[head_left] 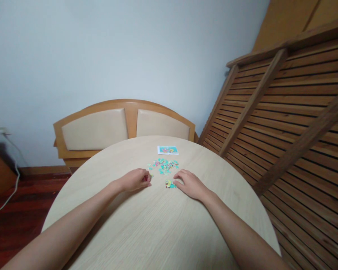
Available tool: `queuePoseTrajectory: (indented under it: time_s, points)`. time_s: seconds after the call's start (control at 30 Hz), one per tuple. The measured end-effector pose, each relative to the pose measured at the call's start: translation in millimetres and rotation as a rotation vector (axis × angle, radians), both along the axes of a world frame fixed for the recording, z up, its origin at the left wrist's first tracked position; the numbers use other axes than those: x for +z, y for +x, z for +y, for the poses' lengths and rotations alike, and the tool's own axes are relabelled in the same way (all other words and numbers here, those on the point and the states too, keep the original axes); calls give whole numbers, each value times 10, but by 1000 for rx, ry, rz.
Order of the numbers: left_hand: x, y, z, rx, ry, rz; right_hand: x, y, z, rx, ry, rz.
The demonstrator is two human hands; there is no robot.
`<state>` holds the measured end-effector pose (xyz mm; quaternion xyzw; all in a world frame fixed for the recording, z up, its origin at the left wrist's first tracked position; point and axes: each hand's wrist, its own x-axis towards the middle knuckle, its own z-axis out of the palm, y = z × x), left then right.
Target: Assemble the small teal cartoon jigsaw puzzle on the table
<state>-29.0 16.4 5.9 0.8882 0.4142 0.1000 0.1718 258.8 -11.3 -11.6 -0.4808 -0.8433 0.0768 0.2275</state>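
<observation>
Loose jigsaw puzzle pieces (pixel 165 165), mostly turquoise with some pink, lie in a heap near the middle of the round table (pixel 146 225). Closer to me is a small joined section of puzzle (pixel 168 183), yellow and turquoise. My right hand (pixel 190 184) rests at its right edge, fingers spread a little, the thumb and fingertips close to the turquoise part. My left hand (pixel 135 179) is to the left of the heap with its fingers curled in toward the thumb. A small yellowish puzzle piece (pixel 152 175) shows by its fingertips. Whatever the curled fingers hold is hidden.
Behind the heap lies a picture card (pixel 168 150) with a turquoise cartoon scene. A padded wooden headboard (pixel 132 120) stands past the table against the wall. Slatted wooden panels (pixel 270 112) lean on the right. A white cable (pixel 17 180) hangs at the left.
</observation>
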Motion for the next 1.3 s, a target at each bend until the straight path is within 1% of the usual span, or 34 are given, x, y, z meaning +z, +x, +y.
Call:
queuePoseTrajectory:
  time_s: [0.17,0.27,0.4,0.53,0.8,0.9,0.97,1.07,1.2,1.3]
  points:
    - [-20,301,-222,-71,86,-27,-4,-1,1,1,10,-13]
    - [-1,383,-308,-112,87,-20,-10,2,3,7,16,-13]
    - [5,392,-333,-156,55,-16,-20,8,10,11,18,-6]
    - [-30,383,-306,-182,37,-71,-30,12,20,10,14,-4]
    - [-103,418,-303,-174,-40,-155,-19,4,13,15,24,-4]
    - [-161,447,-296,-175,-24,-213,-15,1,12,17,23,2]
    - [-195,475,-298,-150,9,-253,-13,1,11,28,22,15]
    - [-226,521,-315,-103,61,-290,-5,4,5,105,16,48]
    - [-254,552,-325,-45,116,-311,22,8,-18,290,-7,64]
    - [-270,547,-313,-20,137,-295,40,3,-35,337,-21,48]
